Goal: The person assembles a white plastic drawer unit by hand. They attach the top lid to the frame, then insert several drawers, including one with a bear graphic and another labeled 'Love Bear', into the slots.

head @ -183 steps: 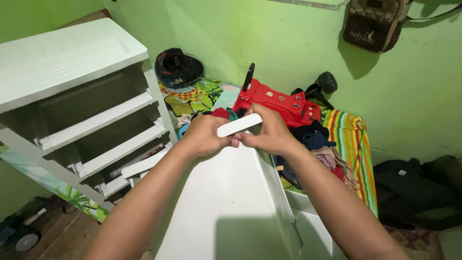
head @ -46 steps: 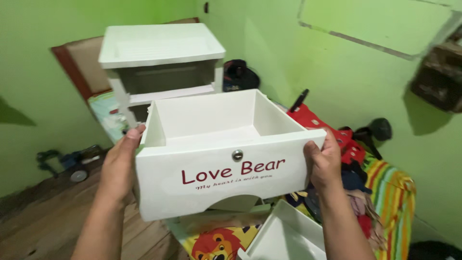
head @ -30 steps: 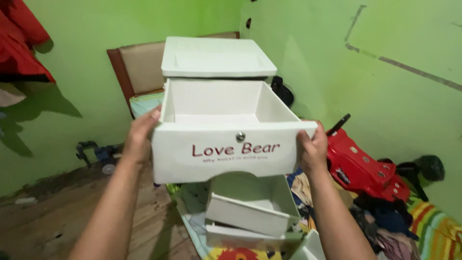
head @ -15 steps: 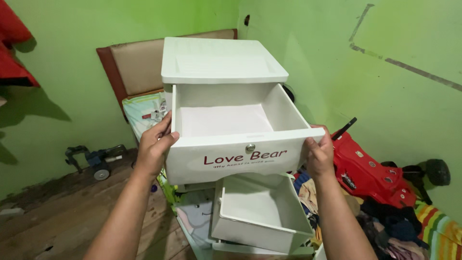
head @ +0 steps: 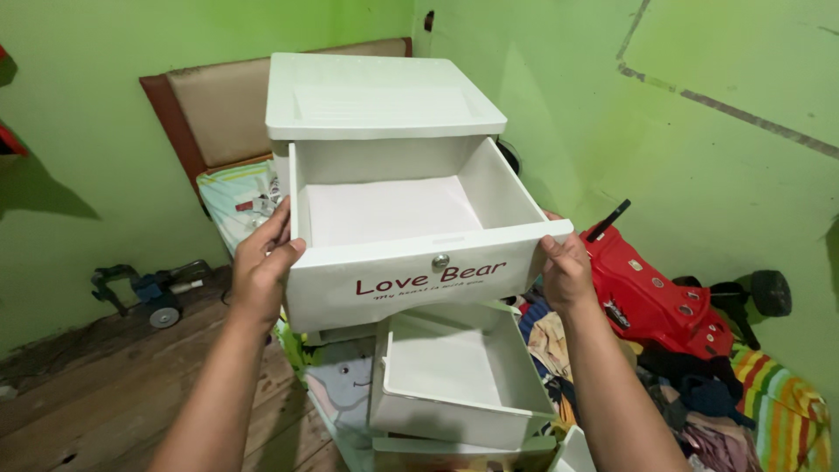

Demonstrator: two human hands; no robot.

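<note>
White empty drawer [head: 411, 253], half inside cabinet [head: 380, 105], gripped by both hands' fingers [head: 278, 229].

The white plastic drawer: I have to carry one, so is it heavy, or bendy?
Probably light: the white plastic drawer is empty and thin-walled. Likely fairly stiff, as it holds its box shape between the left hand and right hand. Its smooth sides could slip.

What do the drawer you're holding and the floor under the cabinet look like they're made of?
The white drawer held between left hand and right hand looks like moulded plastic: thin smooth walls, rounded rim, slight sheen, and a small shiny knob, probably metal or chromed plastic. The cabinet matches it, with ridges moulded into its top. The floor looks like worn, matt wooden planks, showing seams and grain.
</note>
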